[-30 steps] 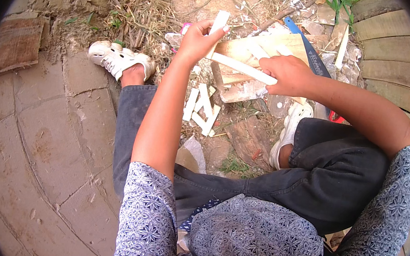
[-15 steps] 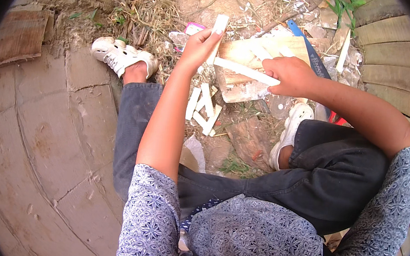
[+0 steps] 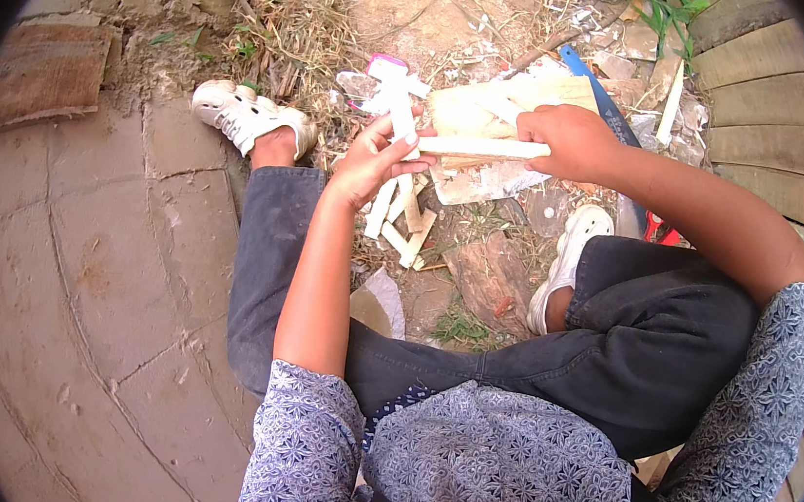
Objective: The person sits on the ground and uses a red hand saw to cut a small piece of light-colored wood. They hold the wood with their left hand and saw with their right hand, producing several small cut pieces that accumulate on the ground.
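Note:
My left hand [image 3: 372,163] is closed around a short pale wood strip [image 3: 402,122] that stands nearly upright in the picture. A longer pale wood strip [image 3: 486,148] runs sideways from it, its left end meeting the short one at my left fingers. Whether the two are fastened there, I cannot tell. Around the right end of the long strip, my right hand [image 3: 575,144] is closed. Both strips are held above a flat wooden board [image 3: 456,110], which my right hand partly covers.
Several short wood pieces [image 3: 405,222] lie heaped below my left hand. A handsaw with a blue blade [image 3: 606,96] and red handle [image 3: 657,229] rests at the right. A pink-edged object [image 3: 382,65] lies beyond. My feet in white clogs [image 3: 573,259] flank the work.
My left hand has moved down and slightly left with the short strip, now tilted the other way. The long strip has swung to nearly level, still in my right hand.

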`<state>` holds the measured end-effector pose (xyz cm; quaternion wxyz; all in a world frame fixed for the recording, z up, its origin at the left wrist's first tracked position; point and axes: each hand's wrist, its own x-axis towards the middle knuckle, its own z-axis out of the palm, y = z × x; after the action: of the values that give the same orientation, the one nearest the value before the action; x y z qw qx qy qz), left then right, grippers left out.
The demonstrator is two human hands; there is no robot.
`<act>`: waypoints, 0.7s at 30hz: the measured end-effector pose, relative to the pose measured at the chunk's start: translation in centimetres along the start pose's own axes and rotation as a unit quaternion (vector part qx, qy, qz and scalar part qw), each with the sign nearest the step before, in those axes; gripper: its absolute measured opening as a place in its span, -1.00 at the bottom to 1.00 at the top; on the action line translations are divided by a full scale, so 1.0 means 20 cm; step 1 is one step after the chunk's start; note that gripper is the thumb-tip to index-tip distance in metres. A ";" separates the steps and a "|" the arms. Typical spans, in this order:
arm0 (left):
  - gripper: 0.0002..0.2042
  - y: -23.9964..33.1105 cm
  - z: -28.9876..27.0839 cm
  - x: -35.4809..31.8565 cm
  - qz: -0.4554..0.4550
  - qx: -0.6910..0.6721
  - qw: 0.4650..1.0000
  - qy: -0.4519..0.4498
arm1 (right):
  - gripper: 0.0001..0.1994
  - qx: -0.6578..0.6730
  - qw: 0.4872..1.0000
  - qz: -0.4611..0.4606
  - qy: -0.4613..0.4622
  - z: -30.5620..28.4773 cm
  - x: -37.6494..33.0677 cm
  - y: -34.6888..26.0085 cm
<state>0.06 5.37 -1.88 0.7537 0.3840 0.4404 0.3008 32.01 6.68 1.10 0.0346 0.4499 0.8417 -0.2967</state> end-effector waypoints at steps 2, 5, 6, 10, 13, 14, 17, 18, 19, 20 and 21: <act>-0.48 -0.03 0.02 -0.04 0.010 -0.001 1.000 0.012 | -0.64 -0.017 0.992 -0.073 0.098 -0.02 -0.02 -0.01; -0.50 -0.10 0.03 -0.09 0.030 -0.018 0.999 0.029 | -0.66 0.116 0.970 -0.155 0.149 -0.24 -0.06 -0.17; -0.51 -0.12 0.03 -0.13 0.029 -0.018 0.999 0.038 | -0.66 0.156 0.969 -0.170 0.089 -0.44 -0.12 -0.31; -0.54 -0.18 0.06 -0.22 0.043 -0.020 0.997 0.062 | -0.72 0.200 0.867 -0.456 0.008 -1.05 -0.60 -0.70; -0.54 -0.18 0.09 -0.16 0.063 -0.001 0.997 0.052 | -0.72 0.230 0.828 -0.510 0.032 -1.12 -0.90 -0.87; -0.54 -0.19 0.08 -0.18 0.062 -0.005 0.996 0.060 | -0.73 0.240 0.821 -0.515 0.046 -1.09 -0.93 -0.91; -0.53 -0.21 0.12 -0.21 0.058 -0.025 0.994 0.088 | -0.73 0.260 0.809 -0.525 0.057 -1.09 -0.98 -0.94; -0.53 -0.22 0.14 -0.21 0.059 -0.019 0.994 0.089 | -0.73 0.265 0.806 -0.527 0.056 -1.11 -1.01 -0.94; -0.54 -0.21 0.13 -0.22 0.059 -0.014 0.994 0.090 | -0.73 0.268 0.803 -0.528 0.064 -1.08 -1.03 -0.95; -0.54 -0.22 0.12 -0.22 0.059 -0.014 0.994 0.091 | -0.73 0.273 0.802 -0.528 0.065 -1.08 -1.05 -0.96; -0.54 -0.23 0.12 -0.23 0.063 -0.003 0.993 0.103 | -0.74 0.279 0.801 -0.526 0.066 -1.08 -1.06 -0.96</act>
<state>0.77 -1.43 -3.01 0.6852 0.3755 0.4900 0.3866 34.15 -5.64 34.76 -0.3096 -0.0533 0.8301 -0.4607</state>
